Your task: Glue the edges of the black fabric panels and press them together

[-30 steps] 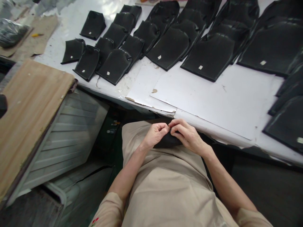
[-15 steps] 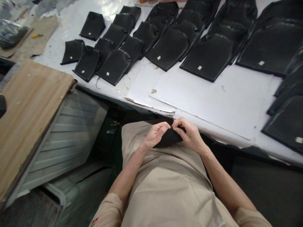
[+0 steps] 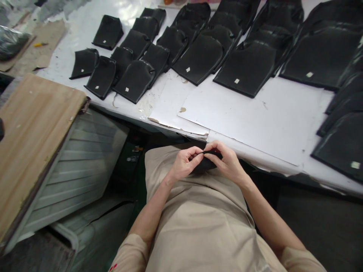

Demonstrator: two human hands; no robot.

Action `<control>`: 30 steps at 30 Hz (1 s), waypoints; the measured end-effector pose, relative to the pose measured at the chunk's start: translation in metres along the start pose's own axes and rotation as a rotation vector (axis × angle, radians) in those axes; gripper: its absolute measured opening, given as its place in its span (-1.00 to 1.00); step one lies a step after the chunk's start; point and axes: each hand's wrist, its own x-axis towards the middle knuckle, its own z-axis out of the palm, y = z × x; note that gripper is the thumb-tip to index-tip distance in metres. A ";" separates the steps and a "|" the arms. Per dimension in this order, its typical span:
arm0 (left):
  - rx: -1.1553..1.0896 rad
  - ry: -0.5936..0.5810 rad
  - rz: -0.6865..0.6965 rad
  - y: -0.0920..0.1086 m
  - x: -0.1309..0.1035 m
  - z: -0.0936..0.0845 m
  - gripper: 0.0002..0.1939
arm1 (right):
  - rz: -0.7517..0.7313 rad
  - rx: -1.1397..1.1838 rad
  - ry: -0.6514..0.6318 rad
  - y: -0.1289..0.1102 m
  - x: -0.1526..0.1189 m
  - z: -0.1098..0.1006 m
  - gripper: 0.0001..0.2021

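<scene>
Just in front of the table edge, above my lap, my left hand (image 3: pixel 185 162) and my right hand (image 3: pixel 225 160) pinch the upper edge of a black leather-like piece (image 3: pixel 204 165). Fingertips of both hands meet close together along that edge. Most of the piece hangs below and behind the fingers, so its full shape is hidden. On the table beyond lie rows of black leather-like pieces (image 3: pixel 246 68), overlapping one another. Several carry a small pale sticker (image 3: pixel 236 81) near the lower edge.
A white-covered table (image 3: pixel 255 121) with a torn front edge runs across the view. At left stands a wooden board (image 3: pixel 39 132) on a pale slatted cabinet (image 3: pixel 82 151). Brown cardboard (image 3: pixel 51 41), a yellow tool (image 3: pixel 39 44) and a plastic bag (image 3: pixel 11 43) lie at the far left.
My left thumb and fingers have shifted along the black piece's edge, and the fold now shows between both hands. The view has moved slightly.
</scene>
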 end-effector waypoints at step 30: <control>-0.183 0.012 -0.209 0.004 -0.004 -0.009 -0.66 | 0.042 0.025 -0.011 -0.009 0.001 -0.002 -0.93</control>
